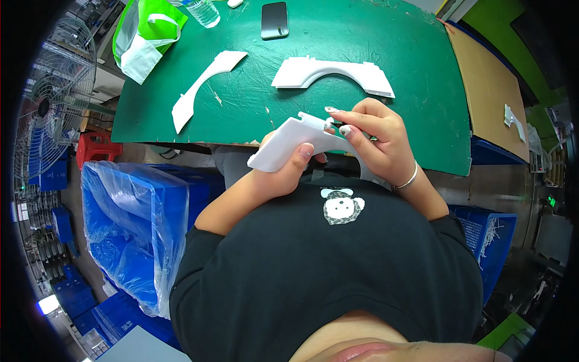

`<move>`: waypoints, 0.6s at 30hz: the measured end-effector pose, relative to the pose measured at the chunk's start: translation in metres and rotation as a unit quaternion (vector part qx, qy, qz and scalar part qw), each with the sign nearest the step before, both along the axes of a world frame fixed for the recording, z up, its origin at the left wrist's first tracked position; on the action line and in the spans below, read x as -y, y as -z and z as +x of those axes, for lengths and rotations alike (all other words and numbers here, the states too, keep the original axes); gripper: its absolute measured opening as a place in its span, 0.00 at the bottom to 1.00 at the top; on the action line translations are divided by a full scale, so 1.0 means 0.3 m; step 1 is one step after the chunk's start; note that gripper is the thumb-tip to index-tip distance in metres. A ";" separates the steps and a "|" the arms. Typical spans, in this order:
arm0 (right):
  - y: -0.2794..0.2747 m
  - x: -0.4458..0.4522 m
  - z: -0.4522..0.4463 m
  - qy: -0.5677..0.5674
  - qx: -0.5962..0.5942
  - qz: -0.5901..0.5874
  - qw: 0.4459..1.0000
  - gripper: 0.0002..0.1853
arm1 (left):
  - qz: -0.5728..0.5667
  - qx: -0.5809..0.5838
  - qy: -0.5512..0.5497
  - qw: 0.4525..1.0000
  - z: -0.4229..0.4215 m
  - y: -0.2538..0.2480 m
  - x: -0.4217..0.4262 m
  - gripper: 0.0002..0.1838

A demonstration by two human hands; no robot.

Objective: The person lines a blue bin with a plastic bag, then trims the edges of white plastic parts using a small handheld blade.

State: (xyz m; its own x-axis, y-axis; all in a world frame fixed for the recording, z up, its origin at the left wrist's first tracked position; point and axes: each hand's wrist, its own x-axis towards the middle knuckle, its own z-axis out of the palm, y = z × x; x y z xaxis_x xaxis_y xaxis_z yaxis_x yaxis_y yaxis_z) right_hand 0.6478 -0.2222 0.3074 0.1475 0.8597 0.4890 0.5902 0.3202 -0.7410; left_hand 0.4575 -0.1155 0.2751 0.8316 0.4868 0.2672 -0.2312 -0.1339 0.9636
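A white arched plastic part is tilted in front of my body at the table's near edge. My left hand is closed round its wide end, with the thumb lying on the face. At the upper edge of this part, beside a small white knob, my right hand has thumb and forefinger pinched together. Something small and dark shows between those fingertips, too little of it to name. Beyond my hands, a second white arched part lies on the table, and a slimmer white curved part is to its left.
The green table carries a phone, a water bottle and a green-and-white bag along its far side. A cardboard sheet is at right. Blue crates, one plastic-lined, stand beside me, near a red stool.
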 end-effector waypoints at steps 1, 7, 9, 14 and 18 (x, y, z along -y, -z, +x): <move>-0.005 0.000 -0.005 0.021 0.022 0.006 1.000 0.15 | 0.000 0.000 0.000 1.000 -0.002 0.003 -0.002 0.18; -0.037 0.002 -0.021 0.073 0.076 -0.030 0.994 0.13 | -0.001 0.004 -0.023 1.000 -0.004 -0.004 -0.003 0.18; -0.002 -0.013 0.006 0.076 0.053 -0.030 0.995 0.13 | 0.190 -0.006 0.057 0.980 -0.021 -0.049 -0.024 0.20; -0.003 0.009 0.037 -0.043 -0.080 -0.046 0.995 0.14 | 0.081 -0.086 0.060 0.991 -0.040 -0.044 -0.016 0.33; -0.005 0.013 0.044 -0.122 -0.145 -0.047 0.981 0.14 | 0.094 -0.031 0.025 0.995 -0.024 -0.030 -0.016 0.26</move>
State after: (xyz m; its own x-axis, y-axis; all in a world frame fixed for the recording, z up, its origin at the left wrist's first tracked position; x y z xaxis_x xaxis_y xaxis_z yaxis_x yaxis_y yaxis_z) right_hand 0.6608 -0.2259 0.3089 0.0532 0.9257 0.3745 0.2644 0.3485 -0.8992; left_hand 0.4502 -0.1107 0.2840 0.8711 0.3910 0.2972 -0.1833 -0.3025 0.9354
